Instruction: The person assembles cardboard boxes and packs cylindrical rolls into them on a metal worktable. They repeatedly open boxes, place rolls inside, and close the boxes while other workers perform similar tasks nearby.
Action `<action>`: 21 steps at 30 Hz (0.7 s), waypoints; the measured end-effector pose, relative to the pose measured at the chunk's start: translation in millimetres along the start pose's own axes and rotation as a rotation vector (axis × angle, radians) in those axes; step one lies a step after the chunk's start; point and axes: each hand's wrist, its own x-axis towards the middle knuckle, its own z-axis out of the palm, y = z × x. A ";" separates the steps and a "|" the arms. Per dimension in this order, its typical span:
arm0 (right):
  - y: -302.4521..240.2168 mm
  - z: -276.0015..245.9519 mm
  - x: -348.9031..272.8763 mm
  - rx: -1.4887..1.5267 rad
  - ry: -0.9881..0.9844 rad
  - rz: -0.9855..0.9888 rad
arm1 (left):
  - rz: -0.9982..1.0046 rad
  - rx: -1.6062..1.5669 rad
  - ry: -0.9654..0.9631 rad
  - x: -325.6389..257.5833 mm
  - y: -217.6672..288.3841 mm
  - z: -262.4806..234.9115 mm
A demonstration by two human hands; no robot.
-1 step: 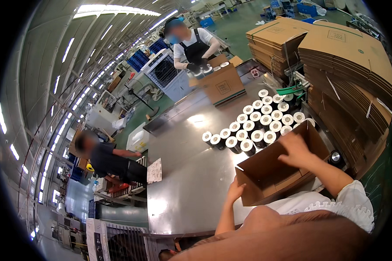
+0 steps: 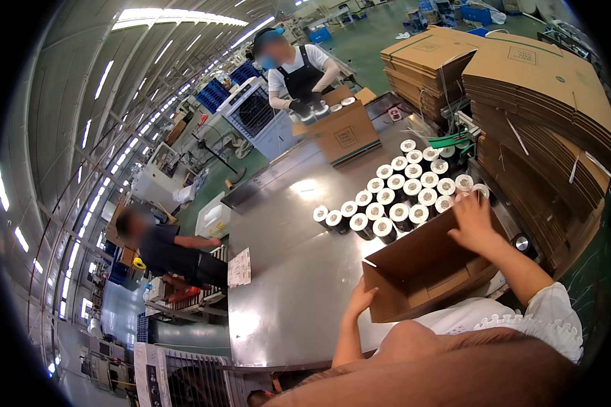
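Observation:
An open cardboard box [image 2: 424, 268] stands at the table's near edge, right in front of me; its visible inside holds nothing. My left hand [image 2: 361, 298] grips the box's left edge, thumb toward the inside. My right hand [image 2: 474, 222] is at the far right side of the box, fingers spread and stretched toward the dark cylinders with white round tops [image 2: 418, 214]. Several of these stand upright in a cluster just beyond the box. The right fingertips overlap the nearest cylinders in view; whether they touch cannot be made out.
A shiny metal table [image 2: 285, 271] carries everything, with a paper sheet [image 2: 239, 267] at its left edge. Tall stacks of flat cartons [image 2: 536, 74] rise at right. Across the table a gloved person [image 2: 302, 78] handles a filled carton [image 2: 346, 136]. Another person [image 2: 176, 251] stands left.
My right hand has moved from over the box's inside to its far rim, toward the cylinders. My left hand stays at the box's left edge.

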 end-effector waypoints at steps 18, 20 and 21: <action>199.2 183.3 -137.8 0.293 0.198 0.538 | 0.218 0.502 0.887 -1.7 -26.7 77.5; 190.8 175.2 -134.3 0.027 0.305 0.272 | 0.214 0.564 0.667 -10.6 -24.7 69.1; 174.5 154.0 -125.2 0.038 0.281 0.283 | 0.216 0.595 0.558 -14.5 -22.1 63.6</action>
